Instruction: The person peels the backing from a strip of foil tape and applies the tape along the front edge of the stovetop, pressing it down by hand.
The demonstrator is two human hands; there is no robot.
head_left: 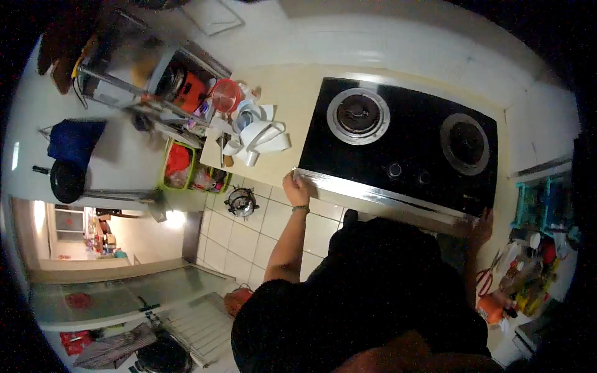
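Note:
A black two-burner gas cooktop point(398, 149) lies in the beige counter, with a shiny metal strip point(373, 194) along its front edge. My left hand point(296, 188) is at the front left corner of the cooktop, its fingers curled on the end of the strip. At the front right corner my right hand point(481, 227) touches the edge; it is dim and its fingers are hard to make out. Two round burners sit on the glass, the left one point(359, 116) and the right one point(464, 143), with two knobs near the front.
White curved pieces point(264, 137) and a red strainer point(227, 96) lie on the counter at left. A burner grate point(241, 202) stands on the tiled floor. Green baskets point(177, 165) are beside the counter. Red-handled scissors point(485, 281) and bottles crowd the right side.

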